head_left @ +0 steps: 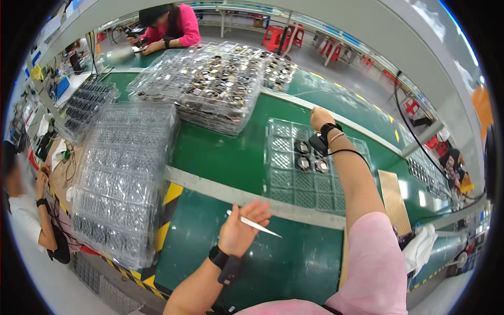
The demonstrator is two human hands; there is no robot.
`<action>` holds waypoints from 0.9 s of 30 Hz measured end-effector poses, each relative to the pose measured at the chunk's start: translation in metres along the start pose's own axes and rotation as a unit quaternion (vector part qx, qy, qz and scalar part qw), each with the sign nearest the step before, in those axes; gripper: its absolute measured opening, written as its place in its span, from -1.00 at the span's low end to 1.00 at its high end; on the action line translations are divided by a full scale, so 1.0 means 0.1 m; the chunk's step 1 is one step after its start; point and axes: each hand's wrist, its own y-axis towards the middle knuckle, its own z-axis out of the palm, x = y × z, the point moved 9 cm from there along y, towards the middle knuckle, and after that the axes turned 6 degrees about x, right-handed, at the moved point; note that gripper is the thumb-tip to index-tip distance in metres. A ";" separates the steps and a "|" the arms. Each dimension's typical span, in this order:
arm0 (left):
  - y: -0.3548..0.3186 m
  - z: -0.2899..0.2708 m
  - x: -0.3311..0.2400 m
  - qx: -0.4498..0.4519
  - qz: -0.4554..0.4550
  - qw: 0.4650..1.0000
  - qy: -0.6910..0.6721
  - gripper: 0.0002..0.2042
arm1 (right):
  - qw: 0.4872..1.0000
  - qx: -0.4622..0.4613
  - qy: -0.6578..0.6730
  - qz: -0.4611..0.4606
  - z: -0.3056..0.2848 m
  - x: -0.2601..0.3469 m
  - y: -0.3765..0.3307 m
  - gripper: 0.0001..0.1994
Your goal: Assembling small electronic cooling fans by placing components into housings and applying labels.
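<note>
Green matting covers a long desk (226,152) that is crossed by a pale grey strip and marked with yellow-and-black hazard tape at its near left edge. Toward the left edge of the desk, a tall stack of clear plastic trays (123,178) is seen, and a second, wider stack of filled trays (210,86) is set toward the far edge, with dark round parts visible inside. A further stack of dark trays (86,107) is placed at the far left corner. Between the two hands, near the middle of the desk, a single clear compartment tray (294,173) is laid flat across the grey strip; a few dark round parts (303,155) are held in its upper-middle cells, while the other cells are seen bare. A tan board (395,202) lies just beside the tray toward the right edge. The right hand (320,118) is extended over the far edge of the tray, its fingers curled shut, though whether anything is gripped cannot be told. The left hand (240,231) is held above the near part of the desk, its fingers closed on a slim white pair of tweezers (255,224) whose tip is pointed toward the right. Dark wristbands are worn on both wrists. Another person in pink (168,29) is seated at the far edge.
</note>
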 end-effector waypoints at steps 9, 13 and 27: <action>-0.02 0.02 0.04 -0.002 -0.055 0.998 -0.038 -0.42 | 0.989 -0.113 0.068 -0.063 0.30 0.39 1.14 -0.58; 0.01 0.09 0.05 0.007 -0.069 0.996 -0.060 -0.41 | 0.973 -0.172 0.074 -0.136 0.24 0.50 1.47 -0.60; -0.01 0.07 0.02 0.008 -0.064 0.997 -0.052 -0.42 | 0.993 -0.096 -0.018 0.066 0.05 0.46 1.22 -0.67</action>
